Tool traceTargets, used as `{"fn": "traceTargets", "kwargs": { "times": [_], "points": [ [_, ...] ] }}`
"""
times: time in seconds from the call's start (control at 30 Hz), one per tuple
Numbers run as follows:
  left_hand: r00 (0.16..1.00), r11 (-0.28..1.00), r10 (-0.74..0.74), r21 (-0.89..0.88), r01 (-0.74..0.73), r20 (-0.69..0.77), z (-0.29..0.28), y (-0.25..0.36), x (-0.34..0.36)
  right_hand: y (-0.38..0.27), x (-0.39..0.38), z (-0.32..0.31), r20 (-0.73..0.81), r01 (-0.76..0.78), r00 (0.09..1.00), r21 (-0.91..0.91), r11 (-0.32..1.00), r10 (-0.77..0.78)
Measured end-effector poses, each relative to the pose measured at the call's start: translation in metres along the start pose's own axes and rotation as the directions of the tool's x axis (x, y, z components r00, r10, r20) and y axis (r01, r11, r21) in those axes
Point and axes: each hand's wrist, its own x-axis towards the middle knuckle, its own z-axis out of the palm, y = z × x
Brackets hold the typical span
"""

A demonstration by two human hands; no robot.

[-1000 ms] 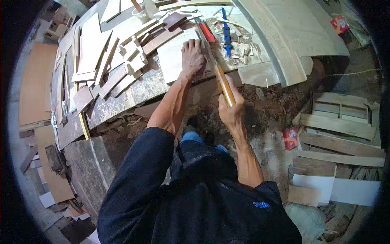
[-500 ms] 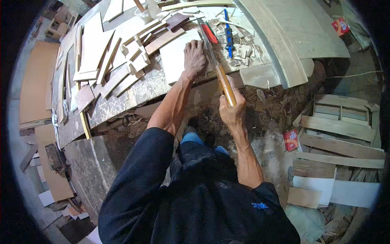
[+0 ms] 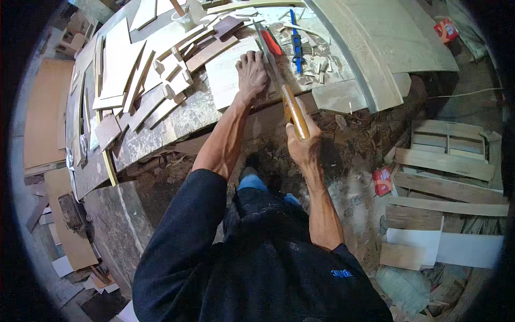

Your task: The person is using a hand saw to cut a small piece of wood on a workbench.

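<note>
My left hand (image 3: 251, 77) presses down on a pale flat board (image 3: 222, 80) at the workbench's near edge, its fingers bent against the surface. In my right hand (image 3: 304, 134) is a handsaw (image 3: 292, 107), gripped by its yellowish-brown wooden handle. The saw's thin blade runs away from me along the board's right side, close beside my left hand. Whether its teeth touch the wood I cannot tell. Just right of the far part of the blade lies a red object (image 3: 272, 43). A blue caliper-like tool (image 3: 297, 48) lies farther right, among small wood offcuts (image 3: 321, 67).
Wood strips and panels (image 3: 120, 64) are piled on the bench's left, with a white cup (image 3: 186, 20) behind. Large curved panels (image 3: 402, 37) cover its right side. Wooden frames (image 3: 448, 163) and a red box (image 3: 382, 181) lie at right on the floor.
The whole view has shifted slightly. My left hand still presses on the board, and my right hand still grips the saw in nearly the same place.
</note>
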Motion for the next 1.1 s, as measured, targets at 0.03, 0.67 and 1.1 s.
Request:
{"fn": "traceTargets", "kwargs": {
  "times": [0.03,0.67,1.1],
  "points": [
    [1.0,1.0,0.017,-0.009,-0.017,0.021,0.001,-0.003,0.0,-0.004,-0.002,-0.001,0.013,-0.02,1.0,0.014,1.0,0.02],
    [0.999,1.0,0.026,-0.006,-0.025,0.047,0.006,-0.01,-0.002,-0.024,-0.069,-0.038,-0.013,-0.009,1.0,0.049,0.999,0.01],
    [0.996,0.997,0.055,-0.055,-0.051,0.064,0.002,-0.002,0.005,-0.025,0.014,-0.006,0.057,-0.113,0.992,-0.055,0.992,0.116]
  ]
}}
